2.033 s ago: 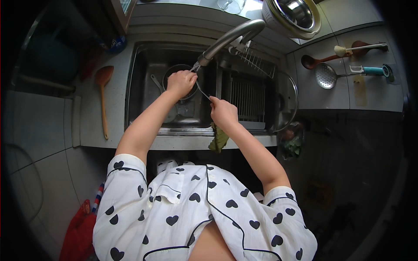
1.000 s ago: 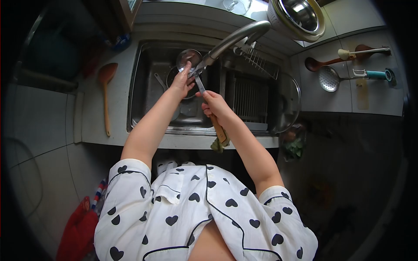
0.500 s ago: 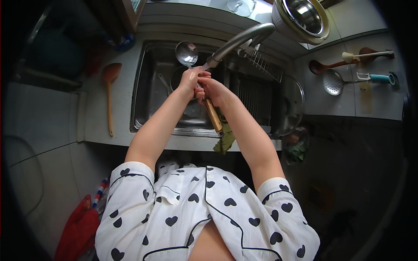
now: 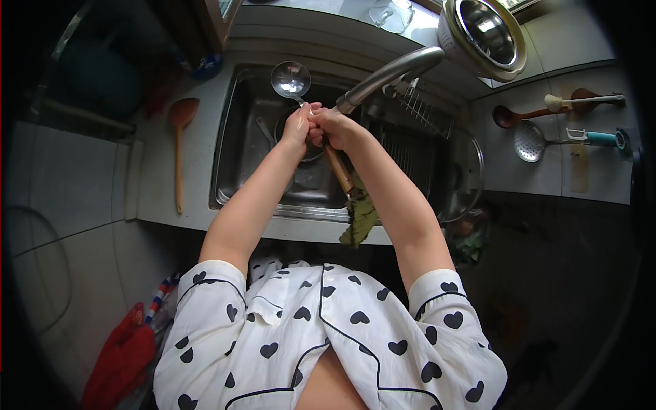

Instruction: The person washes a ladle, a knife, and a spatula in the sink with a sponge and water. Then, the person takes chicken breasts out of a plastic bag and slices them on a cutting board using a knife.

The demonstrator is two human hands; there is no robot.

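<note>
Grips a metal ladle (image 4: pixel 290 80) at the center of the frame, over the bare-metal basin of a kitchen sink (image 4: pixel 239 167) — bowl end at upper center, wooden handle slanting down toward the front edge. Curls the left hand (image 4: pixel 297 128) narrowly around the shaft just below the bowl, and folds the right hand (image 4: pixel 331 127) close against it, touching the left, on the same shaft. Cannot tell the exact fingertip placement behind the overlapping fingers. Works just beside the mouth of a curved faucet (image 4: pixel 393 72), reaching in from the upper right. Wears a white short-sleeved top (image 4: pixel 328 321) with black hearts, bottom of the frame. Shows beneath the hands a round vessel (image 4: pixel 279 120), partly hidden, with a pale-handled utensil (image 4: pixel 265 130) beside it. Includes a crumpled green item (image 4: pixel 361 220) near the handle's lower end, draped over the counter edge. Features a wooden spatula (image 4: pixel 180 140) lying on the counter at left, a wire rack (image 4: pixel 425 113) and a clear round lid (image 4: pixel 471 179) right of center — and stacked bowls (image 4: pixel 486 34) at upper right, above a skimmer (image 4: pixel 529 141) against the tiles.
</note>
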